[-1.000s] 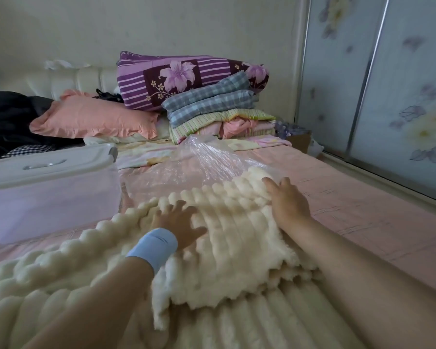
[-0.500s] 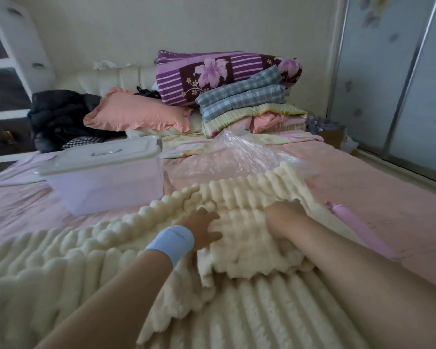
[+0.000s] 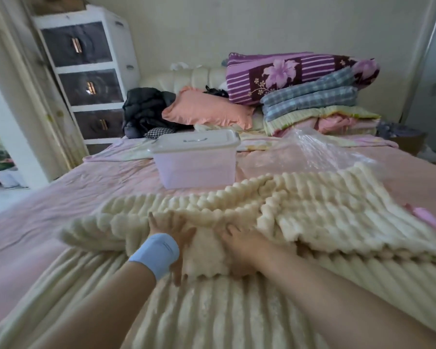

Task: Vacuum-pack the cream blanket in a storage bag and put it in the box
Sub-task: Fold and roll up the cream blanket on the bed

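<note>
**Cream blanket (image 3: 325, 217) part-folded on the pink bed (image 3: 61, 197)**

Both hands are down on the ribbed fleece, and a loose flap of it stands bunched right between them. Left hand (image 3: 170, 231), blue wristband (image 3: 156, 253) on the wrist, lies wide: fingers splayed flat on the pile, thumb stretched back along the flap's edge. Right hand (image 3: 237, 244) presses in from the other side, half sunk in the fleece, and with the blur I cannot tell whether it grips or just pushes. Off to the right of the hands, a folded layer lies on top of the spread one. Beyond that layer the clear plastic storage bag (image 3: 320, 152) lies crumpled, its near end meeting the blanket's far edge. Straight ahead of the hands, just past that same edge, sits the translucent box (image 3: 194, 170), white lid (image 3: 196, 141) on.
</note>
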Demonstrator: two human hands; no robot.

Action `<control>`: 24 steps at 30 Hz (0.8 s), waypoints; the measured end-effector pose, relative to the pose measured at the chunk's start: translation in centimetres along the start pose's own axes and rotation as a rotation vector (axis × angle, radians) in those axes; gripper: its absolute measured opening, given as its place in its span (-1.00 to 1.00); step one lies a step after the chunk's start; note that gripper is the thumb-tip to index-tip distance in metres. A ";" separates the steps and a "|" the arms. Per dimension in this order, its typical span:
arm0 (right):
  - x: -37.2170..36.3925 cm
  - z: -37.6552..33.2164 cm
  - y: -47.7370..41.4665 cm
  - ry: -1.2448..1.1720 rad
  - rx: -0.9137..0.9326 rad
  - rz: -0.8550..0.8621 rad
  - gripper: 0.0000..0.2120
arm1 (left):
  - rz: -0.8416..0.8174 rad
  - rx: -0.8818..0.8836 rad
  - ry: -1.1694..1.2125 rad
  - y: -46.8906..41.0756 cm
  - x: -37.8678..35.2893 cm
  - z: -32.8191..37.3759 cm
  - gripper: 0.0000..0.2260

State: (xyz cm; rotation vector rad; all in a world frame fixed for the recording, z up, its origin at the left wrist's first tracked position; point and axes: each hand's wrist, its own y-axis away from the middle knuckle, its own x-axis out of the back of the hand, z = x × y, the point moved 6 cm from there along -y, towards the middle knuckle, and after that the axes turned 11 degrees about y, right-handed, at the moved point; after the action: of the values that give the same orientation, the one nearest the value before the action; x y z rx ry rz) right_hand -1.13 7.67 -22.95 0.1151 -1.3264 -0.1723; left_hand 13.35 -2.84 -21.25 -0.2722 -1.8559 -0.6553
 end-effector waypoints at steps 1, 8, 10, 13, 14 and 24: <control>0.0 -0.3 -0.4 -0.019 -0.042 0.015 -0.07 | 0.073 0.012 -0.037 0.6 -0.2 -1.5 -0.17; 5.2 1.4 -1.9 -0.133 -0.275 0.413 -0.83 | 0.385 0.054 0.449 1.6 0.1 -10.7 -0.43; 7.4 2.2 -2.4 -0.211 -0.321 0.544 -0.81 | 0.605 0.014 0.588 1.5 3.5 -12.7 -0.47; 10.2 2.2 -2.5 -0.305 -0.226 0.648 -0.60 | 0.815 -0.018 0.684 2.1 8.9 -14.8 -0.50; 10.6 2.0 -2.6 -0.300 -0.187 0.614 -0.58 | 0.709 -0.011 0.608 1.8 9.5 -14.7 -0.55; 7.2 -1.2 -8.0 -0.531 -0.067 -0.175 -0.62 | -0.335 0.105 0.707 0.3 0.3 -12.3 -0.64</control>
State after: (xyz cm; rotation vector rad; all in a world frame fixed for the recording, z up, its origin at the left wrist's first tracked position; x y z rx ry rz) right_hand 1.22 -1.56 -17.83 0.1342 -1.8378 -0.4168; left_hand 23.11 -9.48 -17.83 0.3178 -1.2478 -0.7557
